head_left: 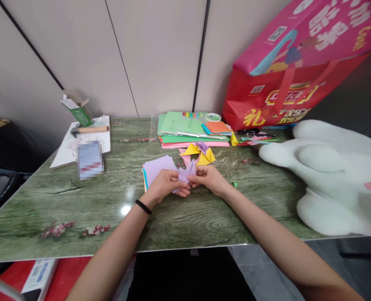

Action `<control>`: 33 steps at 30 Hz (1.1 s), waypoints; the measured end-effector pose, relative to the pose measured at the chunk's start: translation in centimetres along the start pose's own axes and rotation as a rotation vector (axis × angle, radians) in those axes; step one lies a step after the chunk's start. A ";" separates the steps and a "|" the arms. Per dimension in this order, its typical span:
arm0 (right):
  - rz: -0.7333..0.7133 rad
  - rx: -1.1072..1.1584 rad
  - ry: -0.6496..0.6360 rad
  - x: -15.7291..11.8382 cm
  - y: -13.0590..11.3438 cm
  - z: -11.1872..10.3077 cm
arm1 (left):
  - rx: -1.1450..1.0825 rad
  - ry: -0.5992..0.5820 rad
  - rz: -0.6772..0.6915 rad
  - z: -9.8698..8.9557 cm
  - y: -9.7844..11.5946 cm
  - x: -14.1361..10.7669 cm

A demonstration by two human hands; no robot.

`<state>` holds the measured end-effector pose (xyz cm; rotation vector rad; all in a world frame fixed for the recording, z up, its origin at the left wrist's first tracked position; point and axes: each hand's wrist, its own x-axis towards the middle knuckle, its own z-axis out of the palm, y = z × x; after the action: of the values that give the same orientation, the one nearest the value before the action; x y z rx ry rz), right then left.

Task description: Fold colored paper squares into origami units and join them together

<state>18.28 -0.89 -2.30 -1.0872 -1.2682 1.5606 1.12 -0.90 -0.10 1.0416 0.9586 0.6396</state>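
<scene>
paper: the folded purple paper (187, 173) is between both hands, above the table (219, 217).
points: its two peaks aim away from the body, one near 11 o'clock, the other near 1.
long axis: cannot tell; fingers cover the lower part.
left hand: the left hand (165, 184) pinches the paper's 9 o'clock side, thumb on top.
right hand: the right hand (211, 179) pinches the 3 o'clock side between thumb and fingers.
sheets: loose sheets (160, 167) lie at 9 to 10 o'clock, partly behind the left hand.
ring: a yellow, pink and purple folded ring (206, 156) lies just beyond, near 1 o'clock.
scrap: a green scrap (235, 184) sits between 3 and 4 o'clock.
plush: a white plush (326, 163) lies at 3 o'clock.
</scene>
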 end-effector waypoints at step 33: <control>-0.069 -0.049 0.073 0.1 0.2 0.5 | 0.149 0.090 0.125 0.3 -0.4 0.3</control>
<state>17.77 -0.94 -2.40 -1.1092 -1.2871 1.4325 1.51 -0.95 -0.56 1.2201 1.0372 0.7317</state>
